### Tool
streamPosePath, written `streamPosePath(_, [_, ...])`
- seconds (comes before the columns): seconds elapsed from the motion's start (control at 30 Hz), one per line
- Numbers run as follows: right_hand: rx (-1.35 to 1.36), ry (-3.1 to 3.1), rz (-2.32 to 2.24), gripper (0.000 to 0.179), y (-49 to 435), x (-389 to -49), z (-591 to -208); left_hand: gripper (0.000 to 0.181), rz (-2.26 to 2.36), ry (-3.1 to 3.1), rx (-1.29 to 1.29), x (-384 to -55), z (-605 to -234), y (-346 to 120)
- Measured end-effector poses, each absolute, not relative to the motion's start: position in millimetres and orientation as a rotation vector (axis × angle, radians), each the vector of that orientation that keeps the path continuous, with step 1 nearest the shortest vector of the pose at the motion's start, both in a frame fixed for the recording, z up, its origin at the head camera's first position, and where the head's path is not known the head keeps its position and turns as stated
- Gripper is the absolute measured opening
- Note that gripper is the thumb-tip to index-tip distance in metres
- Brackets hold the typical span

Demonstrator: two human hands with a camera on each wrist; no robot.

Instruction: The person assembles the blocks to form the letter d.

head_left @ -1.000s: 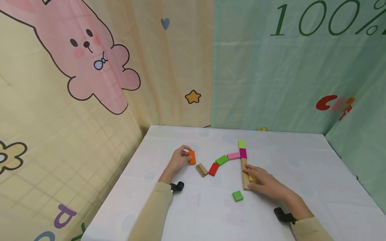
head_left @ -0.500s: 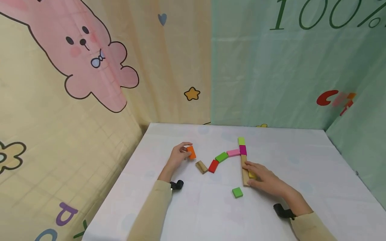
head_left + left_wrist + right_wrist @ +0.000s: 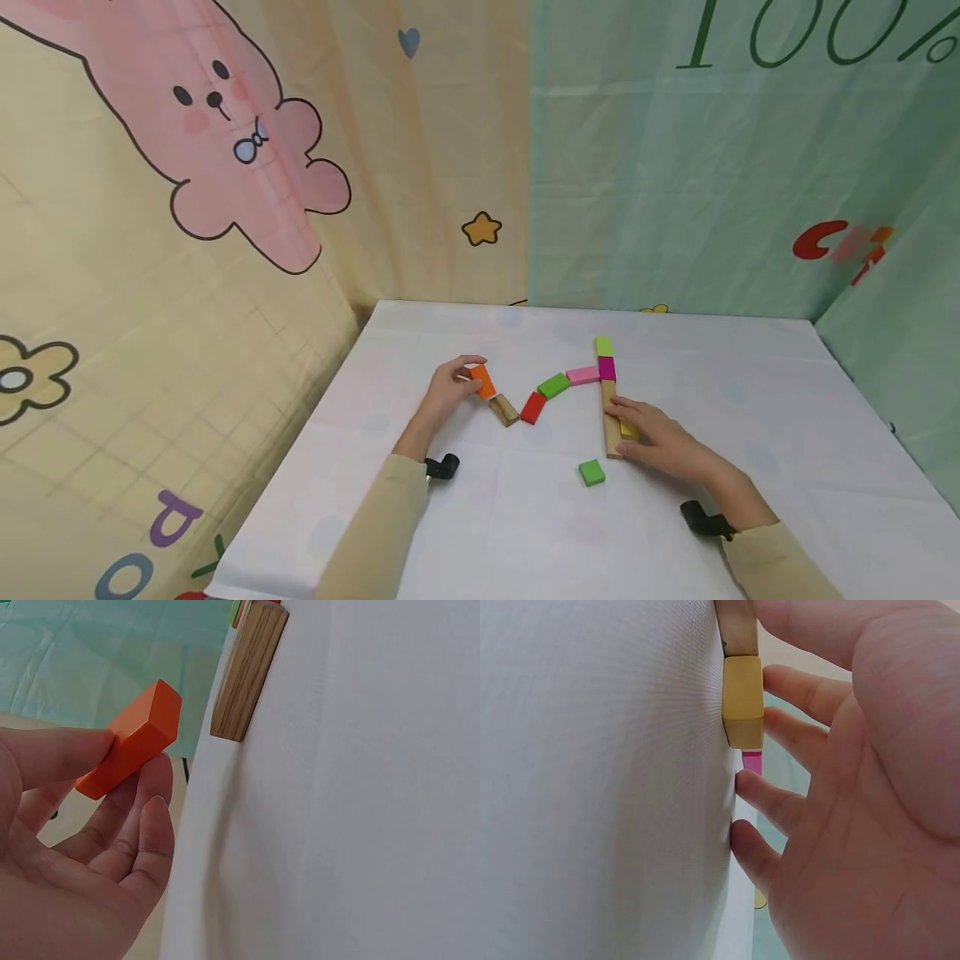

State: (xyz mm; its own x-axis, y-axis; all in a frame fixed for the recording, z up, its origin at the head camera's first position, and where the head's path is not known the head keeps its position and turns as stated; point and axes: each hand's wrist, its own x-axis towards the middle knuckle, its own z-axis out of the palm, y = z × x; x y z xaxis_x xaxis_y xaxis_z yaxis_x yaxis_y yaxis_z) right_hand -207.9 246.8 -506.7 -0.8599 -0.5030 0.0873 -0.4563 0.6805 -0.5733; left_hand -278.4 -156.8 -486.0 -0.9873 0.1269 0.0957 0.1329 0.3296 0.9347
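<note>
My left hand (image 3: 441,398) pinches an orange block (image 3: 154,720) between thumb and fingers, by the upper left end of a striped brown wooden block (image 3: 504,410). Whether those two touch I cannot tell; in the left wrist view a gap shows between them. My right hand (image 3: 667,443) lies with extended fingers over a yellow block (image 3: 744,697) and plain wooden pieces (image 3: 611,421) standing in a line. Its fingertips touch these blocks, and the palm partly hides the yellow one in the head view.
A curve of red (image 3: 533,408), green (image 3: 553,386) and pink (image 3: 582,376) blocks leads to the line, topped by magenta (image 3: 607,368) and lime (image 3: 603,346) blocks. A separate green block (image 3: 592,473) lies nearer the front on the white-covered table (image 3: 510,517).
My left hand has tilted the orange block and brought it closer to the striped wooden block. The right hand stays at the line of blocks. The head view has shifted slightly.
</note>
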Motion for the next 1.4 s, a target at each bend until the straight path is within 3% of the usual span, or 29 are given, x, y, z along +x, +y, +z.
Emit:
streamPosePath(0.63, [-0.824,2.802,-0.938,0.067,248.1,-210.0,-509.2,0.039,-1.892,-2.608,-0.327,-251.4,-479.5,-120.0])
streamPosePath(1.4, [-0.844,2.805,-0.951,0.065,246.0,-208.0,-506.9,0.037,-1.894,-2.66,-0.376,-237.4,-489.8,-110.6])
